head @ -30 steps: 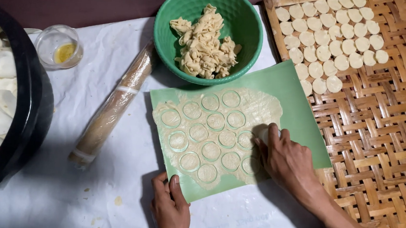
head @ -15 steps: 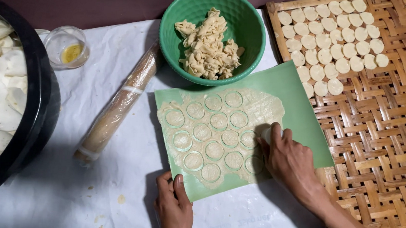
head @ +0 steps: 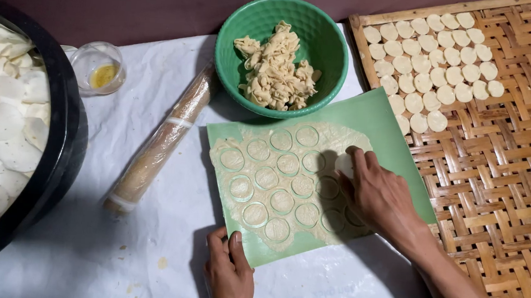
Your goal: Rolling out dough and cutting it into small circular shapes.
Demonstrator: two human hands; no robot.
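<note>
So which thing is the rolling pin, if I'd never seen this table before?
Start at the green bowl full of dough scraps at the top middle. Just below and left of it, on the white sheet, a long tan cylinder lies at a slant: the rolling pin. It is the only stick-shaped thing there, lying between the black tub and the green mat.

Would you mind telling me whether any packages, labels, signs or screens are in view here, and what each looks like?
No packages, signs or screens show.
Rolling pin: left of the green mat, a tan cylinder in clear wrap, with a pale band around it.
White sheet: under the mat, with faint bluish marks near the bottom edge, too blurred to tell.
</note>
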